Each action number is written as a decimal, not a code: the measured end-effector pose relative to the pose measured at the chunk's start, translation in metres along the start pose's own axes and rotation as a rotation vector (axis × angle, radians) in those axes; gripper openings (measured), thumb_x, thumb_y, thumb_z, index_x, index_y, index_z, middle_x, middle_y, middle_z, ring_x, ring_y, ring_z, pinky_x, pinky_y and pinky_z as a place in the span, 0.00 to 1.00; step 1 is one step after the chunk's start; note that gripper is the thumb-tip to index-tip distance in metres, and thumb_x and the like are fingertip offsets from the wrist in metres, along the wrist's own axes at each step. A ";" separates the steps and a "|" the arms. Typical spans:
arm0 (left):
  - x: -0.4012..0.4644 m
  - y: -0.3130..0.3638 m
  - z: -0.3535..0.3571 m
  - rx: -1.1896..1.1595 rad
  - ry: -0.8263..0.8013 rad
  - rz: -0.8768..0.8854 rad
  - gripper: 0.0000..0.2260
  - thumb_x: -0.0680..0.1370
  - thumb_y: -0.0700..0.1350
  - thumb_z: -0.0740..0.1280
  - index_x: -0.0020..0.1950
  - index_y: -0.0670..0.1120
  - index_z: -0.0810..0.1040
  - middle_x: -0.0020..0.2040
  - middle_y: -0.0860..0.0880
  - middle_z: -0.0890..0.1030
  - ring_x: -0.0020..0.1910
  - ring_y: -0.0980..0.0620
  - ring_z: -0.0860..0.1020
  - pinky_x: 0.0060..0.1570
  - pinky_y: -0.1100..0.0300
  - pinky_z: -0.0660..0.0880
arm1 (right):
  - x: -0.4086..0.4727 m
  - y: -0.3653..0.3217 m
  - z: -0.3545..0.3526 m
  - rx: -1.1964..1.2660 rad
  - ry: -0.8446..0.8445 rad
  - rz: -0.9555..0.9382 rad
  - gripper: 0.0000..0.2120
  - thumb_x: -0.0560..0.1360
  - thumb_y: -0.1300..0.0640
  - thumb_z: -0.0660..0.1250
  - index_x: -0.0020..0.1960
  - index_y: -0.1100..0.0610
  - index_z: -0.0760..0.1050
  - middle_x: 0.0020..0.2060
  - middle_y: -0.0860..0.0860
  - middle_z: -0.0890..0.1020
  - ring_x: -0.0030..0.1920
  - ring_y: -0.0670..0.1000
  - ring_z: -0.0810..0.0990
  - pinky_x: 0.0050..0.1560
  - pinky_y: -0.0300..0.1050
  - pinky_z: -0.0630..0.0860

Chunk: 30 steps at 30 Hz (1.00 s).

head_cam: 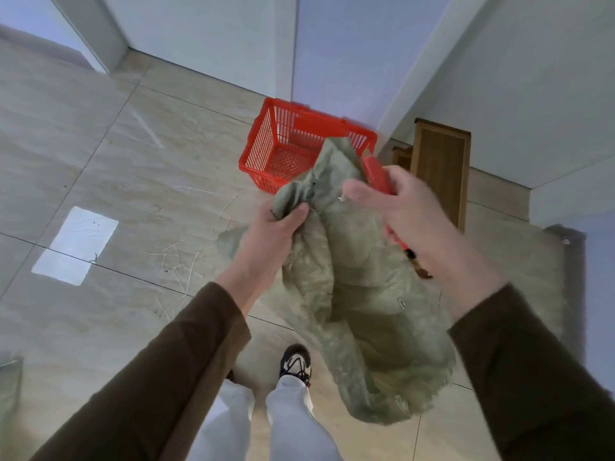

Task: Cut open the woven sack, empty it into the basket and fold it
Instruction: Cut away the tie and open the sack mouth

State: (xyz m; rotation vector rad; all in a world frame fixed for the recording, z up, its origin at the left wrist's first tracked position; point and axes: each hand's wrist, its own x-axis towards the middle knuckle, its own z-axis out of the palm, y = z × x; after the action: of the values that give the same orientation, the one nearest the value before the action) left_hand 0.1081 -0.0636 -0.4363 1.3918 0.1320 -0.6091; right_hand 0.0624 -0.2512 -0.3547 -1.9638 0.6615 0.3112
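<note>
A grey-green woven sack [362,294] hangs in front of me, bulging at the bottom, its neck bunched and tied near the top. My left hand [283,224] grips the sack just below that bunched neck. My right hand [409,207] holds a red utility knife [377,174] right beside the neck, its tip close to the tie. An empty red plastic basket [266,141] stands on the floor beyond the sack, near the wall corner.
Beige floor tiles carry scattered straw-like strands [179,261]. A wooden stool or bench [439,168] stands to the right of the basket against the white wall. My feet are below the sack, one shoe [296,362] showing.
</note>
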 end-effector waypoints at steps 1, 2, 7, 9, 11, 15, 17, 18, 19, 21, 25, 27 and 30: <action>-0.001 0.003 0.005 -0.001 -0.026 0.011 0.08 0.84 0.38 0.66 0.58 0.47 0.84 0.51 0.47 0.88 0.53 0.46 0.87 0.55 0.48 0.84 | 0.003 -0.002 0.010 0.070 -0.010 -0.005 0.33 0.65 0.26 0.75 0.61 0.45 0.77 0.41 0.45 0.83 0.25 0.37 0.75 0.27 0.33 0.71; -0.002 0.005 0.008 -0.013 -0.043 0.012 0.09 0.84 0.38 0.65 0.57 0.47 0.84 0.50 0.48 0.89 0.51 0.48 0.87 0.53 0.51 0.84 | 0.006 -0.004 0.018 0.150 -0.012 -0.005 0.34 0.65 0.29 0.78 0.64 0.46 0.77 0.43 0.44 0.84 0.28 0.35 0.78 0.28 0.32 0.74; -0.012 0.014 0.010 -0.066 -0.018 0.024 0.09 0.85 0.40 0.65 0.61 0.43 0.84 0.52 0.46 0.89 0.51 0.48 0.87 0.49 0.56 0.84 | 0.019 -0.002 0.039 -0.102 0.216 -0.116 0.09 0.77 0.43 0.74 0.50 0.48 0.79 0.42 0.45 0.84 0.41 0.48 0.83 0.43 0.47 0.79; -0.011 0.017 0.006 -0.143 0.070 0.007 0.11 0.85 0.43 0.65 0.62 0.39 0.83 0.55 0.41 0.88 0.53 0.45 0.87 0.53 0.52 0.84 | 0.020 0.001 0.036 -0.276 0.291 -0.168 0.09 0.81 0.45 0.69 0.46 0.47 0.75 0.38 0.45 0.79 0.36 0.47 0.79 0.37 0.45 0.76; -0.009 0.018 -0.002 -0.240 0.180 -0.031 0.13 0.86 0.44 0.65 0.64 0.38 0.82 0.58 0.38 0.87 0.57 0.41 0.86 0.56 0.48 0.84 | 0.021 0.006 0.025 -0.311 0.342 -0.151 0.07 0.83 0.47 0.66 0.50 0.49 0.76 0.40 0.48 0.80 0.38 0.50 0.82 0.41 0.51 0.83; -0.006 0.025 -0.017 -0.340 0.324 -0.081 0.14 0.87 0.46 0.63 0.66 0.42 0.82 0.58 0.41 0.87 0.59 0.42 0.86 0.57 0.47 0.84 | 0.025 0.012 -0.001 -0.271 0.448 -0.072 0.11 0.85 0.53 0.65 0.44 0.45 0.73 0.39 0.49 0.81 0.40 0.54 0.85 0.45 0.57 0.85; -0.002 0.028 -0.026 -0.352 0.380 -0.078 0.14 0.87 0.46 0.62 0.66 0.41 0.81 0.59 0.40 0.87 0.59 0.40 0.86 0.59 0.42 0.83 | 0.028 0.012 -0.010 -0.192 0.485 -0.058 0.12 0.85 0.54 0.65 0.43 0.43 0.73 0.39 0.47 0.81 0.40 0.54 0.85 0.46 0.56 0.85; -0.001 0.031 -0.029 -0.338 0.369 -0.069 0.14 0.87 0.46 0.62 0.66 0.41 0.81 0.59 0.40 0.87 0.59 0.40 0.86 0.59 0.42 0.83 | 0.028 0.010 -0.012 -0.131 0.490 -0.059 0.12 0.84 0.53 0.66 0.43 0.42 0.73 0.39 0.47 0.81 0.39 0.53 0.85 0.44 0.52 0.85; -0.001 0.033 -0.029 -0.311 0.327 -0.061 0.14 0.86 0.46 0.63 0.66 0.41 0.82 0.59 0.41 0.87 0.58 0.42 0.86 0.58 0.44 0.83 | 0.028 0.007 -0.013 -0.081 0.484 -0.066 0.12 0.84 0.52 0.67 0.44 0.40 0.73 0.39 0.47 0.81 0.37 0.52 0.85 0.38 0.47 0.84; -0.003 0.038 -0.027 -0.240 0.197 -0.053 0.11 0.84 0.44 0.67 0.63 0.42 0.84 0.56 0.44 0.88 0.56 0.46 0.87 0.54 0.51 0.84 | 0.027 0.000 -0.009 -0.006 0.429 -0.101 0.10 0.84 0.50 0.67 0.46 0.39 0.73 0.42 0.50 0.83 0.33 0.48 0.83 0.29 0.35 0.77; -0.005 0.050 -0.017 -0.115 -0.040 -0.036 0.17 0.79 0.37 0.72 0.68 0.39 0.79 0.53 0.45 0.86 0.51 0.48 0.85 0.50 0.53 0.82 | 0.025 -0.021 0.007 0.055 0.222 -0.177 0.03 0.84 0.49 0.67 0.51 0.41 0.75 0.43 0.49 0.84 0.29 0.40 0.80 0.29 0.30 0.75; -0.003 0.056 -0.011 -0.044 -0.170 -0.040 0.23 0.77 0.33 0.74 0.71 0.39 0.75 0.55 0.45 0.87 0.53 0.47 0.86 0.50 0.54 0.83 | 0.023 -0.036 0.017 0.020 0.121 -0.241 0.05 0.84 0.50 0.67 0.48 0.44 0.76 0.39 0.48 0.81 0.29 0.41 0.79 0.31 0.37 0.78; -0.001 0.062 0.005 0.211 -0.208 -0.019 0.23 0.74 0.30 0.76 0.68 0.41 0.78 0.57 0.42 0.87 0.56 0.44 0.86 0.53 0.56 0.84 | 0.017 -0.059 0.032 -0.097 -0.033 -0.337 0.06 0.82 0.51 0.69 0.46 0.44 0.79 0.38 0.44 0.81 0.39 0.47 0.81 0.53 0.51 0.81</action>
State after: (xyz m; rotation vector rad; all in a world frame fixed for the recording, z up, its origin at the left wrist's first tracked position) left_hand 0.1351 -0.0649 -0.3808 1.5209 -0.0883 -0.7976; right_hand 0.1119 -0.2080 -0.3345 -2.1166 0.2898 0.1687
